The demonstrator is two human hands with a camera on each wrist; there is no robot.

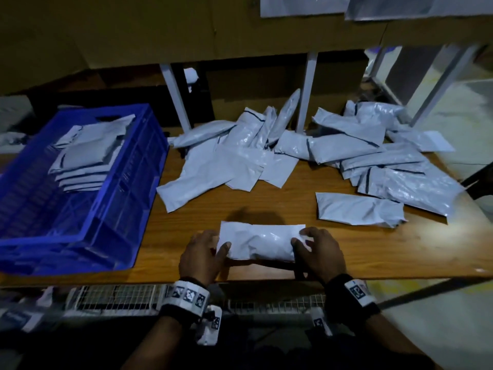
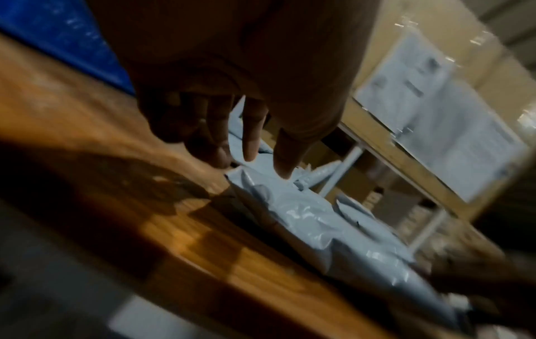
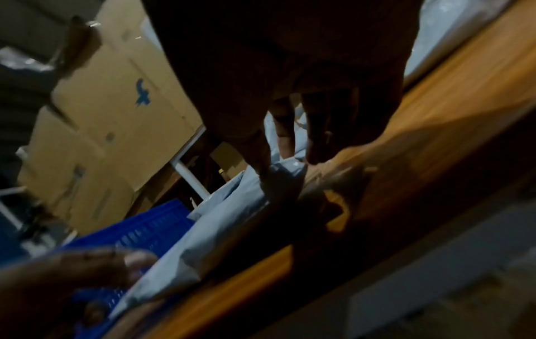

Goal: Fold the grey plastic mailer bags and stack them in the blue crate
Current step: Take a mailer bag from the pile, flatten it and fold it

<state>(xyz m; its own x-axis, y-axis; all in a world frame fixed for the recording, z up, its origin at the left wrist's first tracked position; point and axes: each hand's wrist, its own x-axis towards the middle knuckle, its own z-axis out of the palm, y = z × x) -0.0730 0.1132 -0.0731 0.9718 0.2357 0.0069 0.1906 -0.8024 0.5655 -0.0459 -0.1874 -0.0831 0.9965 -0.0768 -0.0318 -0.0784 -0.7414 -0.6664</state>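
Observation:
A grey mailer bag (image 1: 260, 243) lies across the wooden table (image 1: 280, 206) near its front edge, folded into a long strip. My left hand (image 1: 210, 247) pinches its left end, thumb on top. My right hand (image 1: 310, 243) pinches its right end the same way. In the left wrist view the left hand's fingers (image 2: 249, 137) touch the end of the bag (image 2: 304, 220). The right wrist view shows my right hand's fingertips (image 3: 285, 146) at the corner of the bag (image 3: 226, 229). The blue crate (image 1: 106, 214) stands at the left with a stack of folded bags (image 1: 85, 156) inside.
Several loose grey bags (image 1: 333, 148) lie heaped across the far and right parts of the table. One lies apart (image 1: 357, 208) just beyond my right hand. White metal legs (image 1: 306, 92) rise behind the heap, with cardboard boxes (image 3: 110, 110) beyond.

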